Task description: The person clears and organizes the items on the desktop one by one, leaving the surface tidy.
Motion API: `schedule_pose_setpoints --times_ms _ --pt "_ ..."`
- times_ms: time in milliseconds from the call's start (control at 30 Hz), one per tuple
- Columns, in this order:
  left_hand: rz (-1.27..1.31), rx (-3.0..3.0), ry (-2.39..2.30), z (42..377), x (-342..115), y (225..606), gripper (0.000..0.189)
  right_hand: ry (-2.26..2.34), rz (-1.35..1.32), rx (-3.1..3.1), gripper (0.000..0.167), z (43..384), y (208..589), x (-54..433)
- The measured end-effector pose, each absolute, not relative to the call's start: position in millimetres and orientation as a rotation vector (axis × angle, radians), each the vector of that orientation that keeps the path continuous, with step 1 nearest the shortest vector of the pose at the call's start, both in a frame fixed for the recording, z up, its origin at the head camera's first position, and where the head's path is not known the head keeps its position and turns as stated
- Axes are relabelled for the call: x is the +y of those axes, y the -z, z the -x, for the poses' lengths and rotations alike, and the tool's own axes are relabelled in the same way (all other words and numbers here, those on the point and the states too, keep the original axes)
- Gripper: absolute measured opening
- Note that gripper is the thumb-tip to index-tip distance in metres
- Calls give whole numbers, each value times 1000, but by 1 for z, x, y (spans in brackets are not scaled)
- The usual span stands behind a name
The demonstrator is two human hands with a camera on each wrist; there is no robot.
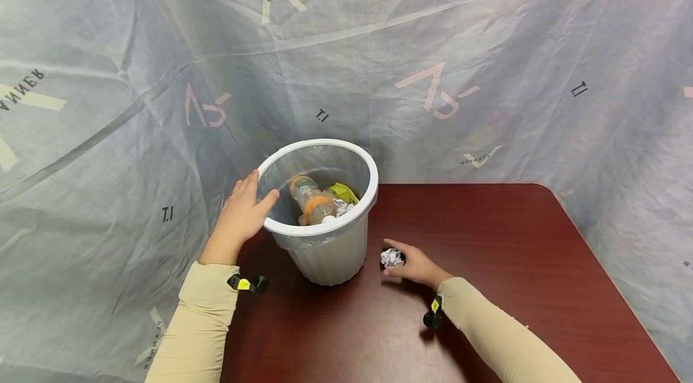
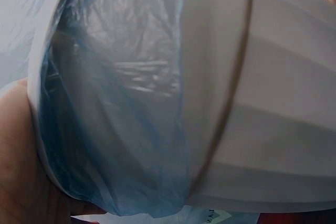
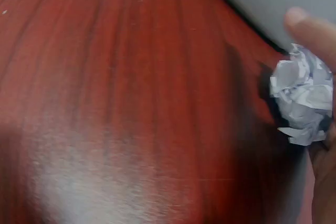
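Note:
A whitish-grey trash bin [image 1: 330,257] with a white rim and a clear bluish liner [image 2: 131,93] stands on the table. My left hand [image 1: 246,208] rests at the left side of its rim, fingers fairly straight and thumb over the edge. Inside the bin lie a plastic bottle [image 1: 311,196] with orange bands, a yellow wrapper [image 1: 344,192] and crumpled paper. To the right of the bin, my right hand [image 1: 412,264] holds a crumpled white paper ball [image 3: 303,95] between thumb and fingers, low over the table. Whether the ball touches the tabletop I cannot tell.
The dark red wooden table [image 1: 476,220] extends right and toward me, with a rounded far right corner. A grey printed sheet [image 1: 346,70] hangs behind the table and on both sides. The bin stands close to the back sheet.

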State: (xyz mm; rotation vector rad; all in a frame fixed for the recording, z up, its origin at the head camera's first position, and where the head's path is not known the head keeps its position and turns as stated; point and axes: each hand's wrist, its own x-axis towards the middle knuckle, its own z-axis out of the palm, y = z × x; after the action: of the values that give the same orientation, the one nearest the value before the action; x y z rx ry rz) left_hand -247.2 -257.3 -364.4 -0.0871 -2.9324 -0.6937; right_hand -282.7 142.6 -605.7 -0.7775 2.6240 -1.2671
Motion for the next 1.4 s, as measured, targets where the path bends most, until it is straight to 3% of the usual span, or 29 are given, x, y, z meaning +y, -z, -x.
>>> schedule_pose_setpoints --times_ms 300,533,700,867,1200,1400 --pt "90 -2937 685 247 -257 365 85 1196 825 2778 43 283 611 151" --pt "91 -2937 702 248 -256 368 86 1270 626 2912 40 316 589 217" --pt "91 -2939 692 249 -256 370 88 1289 499 2985 43 339 535 252" --pt "105 -2943 696 252 -246 369 89 1307 500 2963 47 354 468 250" --pt "160 -2964 680 261 -209 368 87 1452 645 3034 43 357 346 167" --pt "187 -2960 695 270 -195 368 87 1386 747 2932 48 342 309 128"
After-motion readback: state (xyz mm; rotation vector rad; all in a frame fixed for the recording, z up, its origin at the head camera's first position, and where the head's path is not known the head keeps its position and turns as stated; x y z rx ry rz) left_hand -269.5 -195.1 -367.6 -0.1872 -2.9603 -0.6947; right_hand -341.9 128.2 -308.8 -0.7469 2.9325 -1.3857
